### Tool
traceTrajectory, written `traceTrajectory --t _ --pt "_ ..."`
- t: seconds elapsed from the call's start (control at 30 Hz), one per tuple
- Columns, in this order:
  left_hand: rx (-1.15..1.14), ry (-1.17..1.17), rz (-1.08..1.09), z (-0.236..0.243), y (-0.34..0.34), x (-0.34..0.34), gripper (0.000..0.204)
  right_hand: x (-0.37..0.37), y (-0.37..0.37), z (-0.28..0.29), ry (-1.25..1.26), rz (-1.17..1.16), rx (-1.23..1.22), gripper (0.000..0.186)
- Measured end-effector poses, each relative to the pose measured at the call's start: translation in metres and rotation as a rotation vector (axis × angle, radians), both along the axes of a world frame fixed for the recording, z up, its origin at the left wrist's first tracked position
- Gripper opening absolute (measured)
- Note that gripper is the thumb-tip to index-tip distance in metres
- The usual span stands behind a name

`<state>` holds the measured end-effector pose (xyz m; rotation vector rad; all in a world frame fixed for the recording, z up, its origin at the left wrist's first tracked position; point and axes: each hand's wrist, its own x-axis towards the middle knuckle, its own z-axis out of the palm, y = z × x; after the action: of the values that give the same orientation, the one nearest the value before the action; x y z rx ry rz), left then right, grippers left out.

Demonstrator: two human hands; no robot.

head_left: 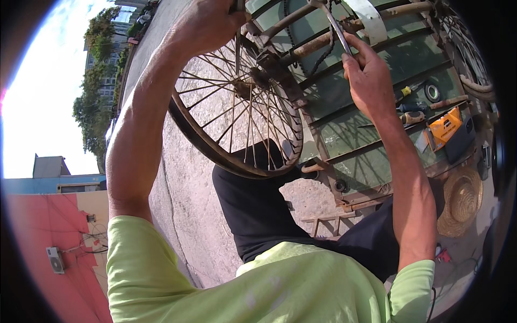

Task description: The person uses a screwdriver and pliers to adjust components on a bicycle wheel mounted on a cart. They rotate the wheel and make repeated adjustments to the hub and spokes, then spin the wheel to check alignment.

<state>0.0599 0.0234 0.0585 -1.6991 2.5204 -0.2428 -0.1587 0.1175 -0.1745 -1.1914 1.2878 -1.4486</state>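
My right hand (pixel 368 75) is closed around the lower end of a silver wrench (pixel 336 32). The wrench's upper head meets a rusty metal part of the frame near the top edge. My left hand (pixel 207 27) is closed at the top edge, its fingertips partly cut off by the picture. A narrow dark metal piece (pixel 238 51) runs down from its grip, in front of the spokes. Below that hand stands a spoked wheel (pixel 242 171) with a worn dark tyre. A dark chain (pixel 325 56) hangs by the rusty frame tube (pixel 312 47).
A green slatted cart bed (pixel 355 161) lies to the right. On it are a yellow-handled screwdriver (pixel 405 91), a black ring (pixel 432 92), a wooden-handled tool (pixel 413 117) and an orange box (pixel 444 128). A straw hat (pixel 459 202) lies at far right. My knees are below the wheel.
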Motion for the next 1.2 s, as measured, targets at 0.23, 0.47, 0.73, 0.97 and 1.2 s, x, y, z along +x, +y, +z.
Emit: traceTrajectory --t 0.23,0.47,0.73,0.97,1.2 --pt "0.233 -0.151 0.002 -0.040 -0.019 0.022 0.028 0.001 0.004 0.001 0.178 -0.030 -0.068 0.044" --pt "0.211 -0.121 0.031 -0.047 -0.021 0.029 0.026 0.003 0.003 0.000 0.185 -0.018 -0.102 0.044" --pt "0.149 -0.009 0.196 -0.054 -0.008 0.031 0.031 -0.004 0.008 0.011 0.147 -0.001 -0.030 0.044" --pt "0.105 -0.075 0.179 -0.057 0.009 0.021 0.028 -0.013 0.013 0.015 0.138 0.011 -0.033 0.042" --pt "0.133 -0.017 0.287 -0.049 -0.005 0.033 0.033 -0.013 0.012 0.012 0.146 -0.009 -0.088 0.043"
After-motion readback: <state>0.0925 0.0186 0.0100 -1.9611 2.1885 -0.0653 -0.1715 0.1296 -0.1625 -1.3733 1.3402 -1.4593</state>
